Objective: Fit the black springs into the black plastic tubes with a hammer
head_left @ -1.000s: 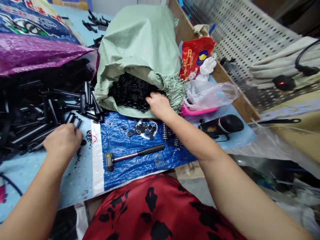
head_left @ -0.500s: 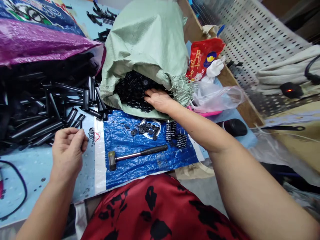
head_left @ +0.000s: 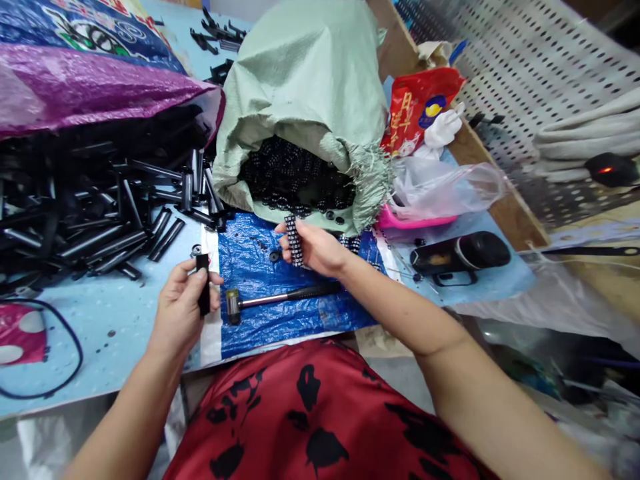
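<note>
My left hand (head_left: pixel 183 308) is closed round a short black tube (head_left: pixel 203 292), held upright over the table's near edge. My right hand (head_left: pixel 316 248) grips a stack of black ring-shaped parts (head_left: pixel 294 239) just in front of the green woven sack (head_left: pixel 305 87). The sack lies open toward me and is full of the same black rings (head_left: pixel 295 180). A small hammer (head_left: pixel 270 299) with a black grip lies on the blue tarp (head_left: pixel 260 270) between my hands. A heap of black tubes (head_left: pixel 90 207) spreads over the table to my left.
A purple woven bag (head_left: pixel 85 87) lies over the tube heap. Right of the sack are a red packet (head_left: pixel 417 110), a clear plastic bag (head_left: pixel 445 190) on a pink tray, and a black flask (head_left: pixel 460 253). A wooden board and perforated metal panel (head_left: pixel 505 73) bound the right side.
My right hand has drawn back out of the sack with a stack of rings. My left hand has come toward me from the tube heap, now holding a short tube.
</note>
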`<action>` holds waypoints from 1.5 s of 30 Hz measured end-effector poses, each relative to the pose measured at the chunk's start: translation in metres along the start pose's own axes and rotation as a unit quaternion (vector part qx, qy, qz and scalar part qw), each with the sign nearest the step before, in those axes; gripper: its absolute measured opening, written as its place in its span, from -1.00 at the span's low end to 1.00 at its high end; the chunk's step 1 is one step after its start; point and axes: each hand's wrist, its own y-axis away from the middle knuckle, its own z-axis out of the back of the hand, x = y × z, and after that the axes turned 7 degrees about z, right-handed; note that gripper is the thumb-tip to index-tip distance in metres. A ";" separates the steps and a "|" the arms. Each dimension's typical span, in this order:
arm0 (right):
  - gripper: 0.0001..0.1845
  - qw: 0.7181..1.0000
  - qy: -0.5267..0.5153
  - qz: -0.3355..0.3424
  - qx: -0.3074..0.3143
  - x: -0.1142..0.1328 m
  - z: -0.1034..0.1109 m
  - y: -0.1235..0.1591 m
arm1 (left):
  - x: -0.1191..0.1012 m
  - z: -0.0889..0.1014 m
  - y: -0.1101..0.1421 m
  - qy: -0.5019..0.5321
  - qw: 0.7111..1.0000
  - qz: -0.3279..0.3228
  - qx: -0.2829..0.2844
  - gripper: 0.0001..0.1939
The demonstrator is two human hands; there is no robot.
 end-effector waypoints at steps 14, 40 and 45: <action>-0.57 0.983 0.167 0.060 0.049 -0.012 -0.052 0.044 | 0.016 -0.035 0.003 -0.188 0.980 -0.023 0.061 -0.58; -0.33 0.972 -0.144 0.090 -0.161 -0.022 -0.087 0.035 | 0.037 -0.067 0.016 -0.211 0.958 -0.191 0.017 -0.68; 0.27 0.909 0.250 0.334 -0.012 -0.035 -0.052 0.047 | 0.030 -0.053 0.022 -0.156 0.982 -0.104 0.020 -0.64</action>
